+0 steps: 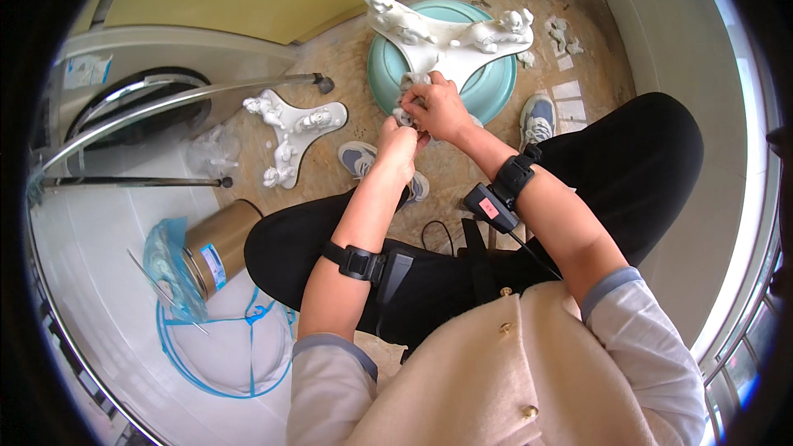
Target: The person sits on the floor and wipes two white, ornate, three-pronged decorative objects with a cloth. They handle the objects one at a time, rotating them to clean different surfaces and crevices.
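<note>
A white three-armed piece (458, 56) with sculpted animal-like figures rests on a round teal basin (505, 90) that looks upturned. Both my hands meet at its near arm. The fingers of my right hand (438, 110) are bent around a crumpled greyish-white cloth or tissue (414, 80) against the near figure (404, 116). Just below, my left hand (398, 144) grips that figure from the near side. My fingers cover most of it, so its shape is hard to make out.
A second white three-armed piece (303, 127) with figures lies on the floor at left. Near it are a metal rack leg (272, 83), a clear plastic bag (214, 152), a tipped gold bin (226, 241) and a blue-rimmed mesh (217, 353). Crumpled white scraps (560, 34) lie at right.
</note>
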### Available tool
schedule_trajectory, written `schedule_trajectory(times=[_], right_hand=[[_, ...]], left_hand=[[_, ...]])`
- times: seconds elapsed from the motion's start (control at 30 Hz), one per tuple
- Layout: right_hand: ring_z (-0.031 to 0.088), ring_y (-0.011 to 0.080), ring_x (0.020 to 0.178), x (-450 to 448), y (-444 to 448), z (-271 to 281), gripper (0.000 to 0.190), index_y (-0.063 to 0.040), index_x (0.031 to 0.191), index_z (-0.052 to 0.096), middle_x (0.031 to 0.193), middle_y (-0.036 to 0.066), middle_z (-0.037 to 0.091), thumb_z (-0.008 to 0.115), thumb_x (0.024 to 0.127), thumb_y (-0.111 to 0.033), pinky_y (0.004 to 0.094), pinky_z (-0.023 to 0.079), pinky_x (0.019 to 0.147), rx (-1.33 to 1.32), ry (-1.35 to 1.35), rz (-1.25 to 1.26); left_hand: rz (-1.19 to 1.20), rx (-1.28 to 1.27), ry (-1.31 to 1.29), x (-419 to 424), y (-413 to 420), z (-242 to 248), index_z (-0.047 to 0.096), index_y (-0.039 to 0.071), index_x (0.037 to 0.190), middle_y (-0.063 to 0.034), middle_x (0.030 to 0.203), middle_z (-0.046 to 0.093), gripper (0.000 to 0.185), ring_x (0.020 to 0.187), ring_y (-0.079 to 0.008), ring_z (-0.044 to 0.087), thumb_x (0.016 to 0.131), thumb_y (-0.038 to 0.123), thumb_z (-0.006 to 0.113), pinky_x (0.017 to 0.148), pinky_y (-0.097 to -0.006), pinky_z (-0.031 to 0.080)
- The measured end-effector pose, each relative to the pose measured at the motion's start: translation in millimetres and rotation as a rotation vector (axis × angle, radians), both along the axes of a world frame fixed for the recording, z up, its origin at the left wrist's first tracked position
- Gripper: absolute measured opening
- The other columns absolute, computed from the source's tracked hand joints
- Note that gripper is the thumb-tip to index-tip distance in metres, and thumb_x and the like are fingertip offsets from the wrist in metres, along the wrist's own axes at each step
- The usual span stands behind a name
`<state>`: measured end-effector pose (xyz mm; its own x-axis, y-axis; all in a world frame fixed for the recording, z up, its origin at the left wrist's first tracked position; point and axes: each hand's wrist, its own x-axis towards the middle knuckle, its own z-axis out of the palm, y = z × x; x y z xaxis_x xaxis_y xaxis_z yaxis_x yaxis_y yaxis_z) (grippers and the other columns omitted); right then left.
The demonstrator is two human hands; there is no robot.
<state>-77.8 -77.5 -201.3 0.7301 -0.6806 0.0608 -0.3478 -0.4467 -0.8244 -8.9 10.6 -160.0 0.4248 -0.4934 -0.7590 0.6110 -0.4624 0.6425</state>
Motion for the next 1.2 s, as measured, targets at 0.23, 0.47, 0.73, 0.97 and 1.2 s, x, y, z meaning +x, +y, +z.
schedule_trajectory(times=[0.23, 0.47, 0.73, 0.97, 1.2], right_hand=[[0.065, 0.0373, 0.093, 12, -27, -1, 0.026, -0.01, 0.103, 0.07, 0.101, 0.022, 0.067, 0.07, 0.077, -0.01, 0.0408, 0.052, 0.083, 0.196, 0.059, -0.032], [0.066, 0.0318, 0.1, 6, -59, 40, 0.043, -0.012, 0.122, 0.062, 0.107, 0.02, 0.068, 0.07, 0.081, -0.02, 0.0373, 0.05, 0.089, 0.167, 0.054, 0.286], [0.066, 0.0335, 0.096, 50, -43, 40, 0.049, -0.005, 0.107, 0.065, 0.104, 0.019, 0.068, 0.074, 0.071, -0.036, 0.0408, 0.053, 0.084, -0.114, 0.814, 0.532], [0.068, 0.0368, 0.089, 72, -23, 16, 0.029, -0.011, 0.11, 0.058, 0.097, 0.021, 0.067, 0.063, 0.082, -0.017, 0.0454, 0.055, 0.074, -0.537, 0.912, 0.453], [0.065, 0.0352, 0.093, 45, -78, 38, 0.03, -0.015, 0.109, 0.064, 0.098, 0.015, 0.064, 0.067, 0.079, -0.015, 0.0423, 0.052, 0.081, -0.408, 0.49, 0.339]], left_hand=[[0.136, -0.05, 0.119, -3, 16, -7, 0.004, -0.001, 0.151, -0.026, 0.143, 0.034, 0.084, 0.118, -0.0325, 0.053, 0.076, -0.02, 0.038, 0.099, -0.0399, 0.049], [0.202, -0.023, 0.186, -16, 17, -16, 0.015, -0.002, 0.149, -0.0217, 0.142, 0.037, 0.066, 0.12, -0.0286, 0.053, 0.087, -0.014, 0.032, 0.101, -0.0379, 0.049], [0.194, -0.004, 0.126, -18, 12, -15, 0.042, -0.004, 0.119, -0.0145, 0.118, 0.05, 0.032, 0.099, -0.0209, 0.058, 0.087, -0.006, 0.04, 0.095, -0.033, 0.052], [0.151, -0.004, 0.054, -20, 10, -38, 0.041, -0.004, 0.124, -0.0138, 0.12, 0.052, 0.035, 0.098, -0.02, 0.059, 0.089, -0.005, 0.042, 0.084, -0.0309, 0.055], [0.231, -0.013, 0.062, -55, 14, -68, 0.039, 0.0, 0.132, -0.0138, 0.126, 0.053, 0.04, 0.105, -0.0181, 0.06, 0.093, -0.001, 0.045, 0.08, -0.0317, 0.05]])
